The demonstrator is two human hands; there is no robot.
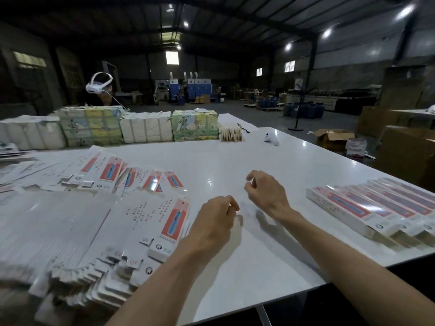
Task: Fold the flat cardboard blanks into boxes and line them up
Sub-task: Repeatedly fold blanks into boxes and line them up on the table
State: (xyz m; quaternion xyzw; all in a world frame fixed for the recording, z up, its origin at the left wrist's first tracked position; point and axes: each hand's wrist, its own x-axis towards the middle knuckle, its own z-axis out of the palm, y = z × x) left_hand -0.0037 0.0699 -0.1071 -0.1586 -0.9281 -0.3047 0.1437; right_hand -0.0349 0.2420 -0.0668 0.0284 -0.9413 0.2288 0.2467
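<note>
Between boxes: flat blanks [141, 222] heaped at my left, folded boxes [376, 208] lined up at my right.
My left hand [216, 220] and right hand [266, 191] hover over the white table [211, 158] between them, fingers loosely curled, holding nothing; next, I judge, one must reach left and lift a single sheet off the heap.

Left hand [215, 222] loosely curled, right hand [264, 192] fingers bent, both holding nothing
</note>
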